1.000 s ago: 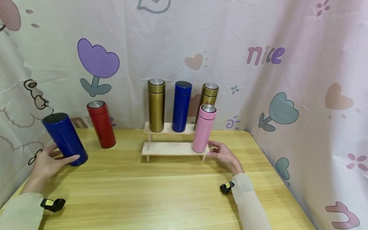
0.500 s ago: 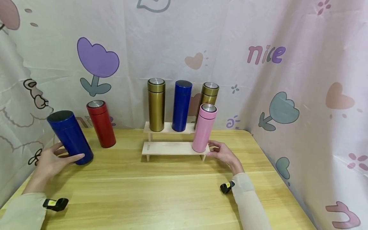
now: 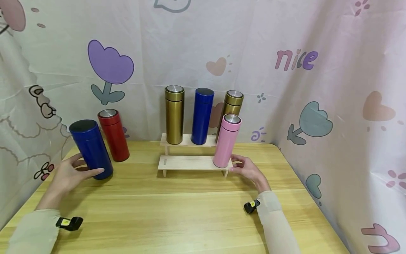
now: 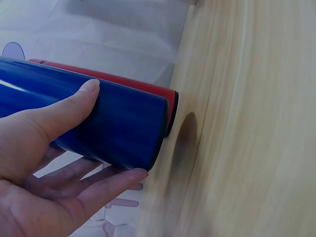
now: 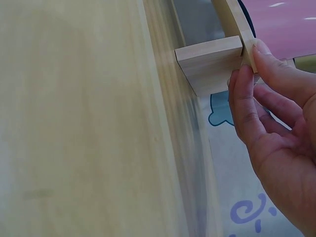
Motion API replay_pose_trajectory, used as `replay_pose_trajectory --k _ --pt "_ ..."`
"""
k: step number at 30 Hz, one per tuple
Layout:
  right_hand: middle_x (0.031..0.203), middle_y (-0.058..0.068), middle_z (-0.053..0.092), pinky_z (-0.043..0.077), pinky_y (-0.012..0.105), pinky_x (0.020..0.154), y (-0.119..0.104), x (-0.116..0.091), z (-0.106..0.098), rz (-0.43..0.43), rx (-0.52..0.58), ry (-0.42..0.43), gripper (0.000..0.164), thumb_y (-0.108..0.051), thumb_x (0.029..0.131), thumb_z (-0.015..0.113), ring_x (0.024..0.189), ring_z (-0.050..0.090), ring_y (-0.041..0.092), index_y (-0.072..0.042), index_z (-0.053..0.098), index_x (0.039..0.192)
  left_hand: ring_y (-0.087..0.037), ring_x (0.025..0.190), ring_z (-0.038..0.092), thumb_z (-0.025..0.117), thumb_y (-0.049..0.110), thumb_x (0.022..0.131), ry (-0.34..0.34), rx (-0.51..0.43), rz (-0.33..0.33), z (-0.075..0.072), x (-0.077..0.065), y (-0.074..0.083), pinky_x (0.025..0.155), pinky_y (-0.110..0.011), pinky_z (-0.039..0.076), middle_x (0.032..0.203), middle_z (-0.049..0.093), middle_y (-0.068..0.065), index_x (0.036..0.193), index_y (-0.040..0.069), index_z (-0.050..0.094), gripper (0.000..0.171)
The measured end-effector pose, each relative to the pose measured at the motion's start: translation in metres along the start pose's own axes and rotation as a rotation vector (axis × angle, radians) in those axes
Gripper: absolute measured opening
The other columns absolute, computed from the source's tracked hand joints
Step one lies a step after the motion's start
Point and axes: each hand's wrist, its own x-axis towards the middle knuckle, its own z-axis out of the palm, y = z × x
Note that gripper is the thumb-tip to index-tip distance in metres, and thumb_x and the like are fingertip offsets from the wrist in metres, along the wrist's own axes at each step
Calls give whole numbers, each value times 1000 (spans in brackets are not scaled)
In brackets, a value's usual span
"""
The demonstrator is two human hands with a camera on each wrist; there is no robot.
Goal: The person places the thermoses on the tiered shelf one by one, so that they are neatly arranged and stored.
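Observation:
My left hand (image 3: 68, 176) grips a blue thermos bottle (image 3: 92, 150), thumb on its near side and fingers behind. In the left wrist view this blue bottle (image 4: 123, 123) is held just off the tabletop, its shadow beside its base. A red thermos bottle (image 3: 115, 135) stands close behind it. At the right, my right hand (image 3: 248, 171) pinches the end of a two-step wooden rack (image 3: 187, 163). The right wrist view shows thumb and fingertips on the end of the rack's lower board (image 5: 249, 54), beside a pink thermos bottle (image 3: 226, 143) standing on that step.
On the upper step stand a gold thermos bottle (image 3: 174, 116), another blue bottle (image 3: 202, 118) and a second gold bottle (image 3: 233, 100), partly hidden by the pink one. A patterned curtain (image 3: 152, 46) hangs around the wooden table (image 3: 171, 215) at the back and sides.
My left hand has carried the blue bottle to the right, so it now overlaps the red bottle's lower left side in view. My right hand stays at the rack's end.

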Motion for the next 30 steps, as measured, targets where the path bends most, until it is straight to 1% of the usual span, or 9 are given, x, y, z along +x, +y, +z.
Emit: replay_pose_trajectory --k 4,11,15,17,20,23,26,30 --pt "144 28 56 57 24 93 -1 1 0 -16 -2 -11 69 -4 93 74 115 67 29 5 42 153 -62 122 57 81 41 89 -9 -21 11 2 -1 6 62 -17 56 139 51 -45 158 -7 29 100" --pt "141 25 59 57 25 94 -3 1 2 5 0 -4 69 -4 91 75 116 66 30 2 44 153 -61 119 60 82 39 88 -19 -38 41 6 -5 16 65 -18 58 139 52 -44 158 -7 29 99" --pt "141 28 58 57 25 94 -3 2 3 -11 -7 -11 69 -6 92 75 116 66 31 5 42 153 -62 119 60 81 38 89 -27 -41 58 8 -5 21 69 -25 63 139 51 -45 158 -8 29 98" --pt "142 27 58 57 25 94 -3 2 4 -2 4 -5 70 -5 92 75 117 66 31 4 43 153 -62 120 59 81 38 90 -35 -47 68 10 -5 25 71 -29 64 140 50 -45 158 -8 28 98" --pt "142 28 57 57 25 95 -3 1 4 -2 6 -3 70 -4 92 74 119 65 35 5 42 153 -62 121 59 81 36 90 -40 -66 88 13 -5 30 72 -25 63 140 51 -44 158 -7 29 96" --pt "143 29 56 55 25 96 -4 -1 4 2 6 -1 69 -3 93 73 121 64 36 5 41 154 -62 119 60 82 32 90 -42 -81 116 16 -5 34 72 -24 63 138 53 -45 157 -8 30 94" --pt "144 29 54 56 23 94 -4 -2 3 7 11 -4 69 -4 93 73 120 64 34 5 41 154 -61 118 61 82 31 90 -41 -83 138 18 -5 39 73 -27 64 137 53 -44 157 -9 31 93" --pt "145 30 53 57 20 89 -5 -4 1 6 34 -12 70 -3 94 72 114 65 29 5 39 155 -58 118 63 82 30 90 -42 -86 160 21 -3 49 75 -25 64 138 55 -42 157 -8 31 92"
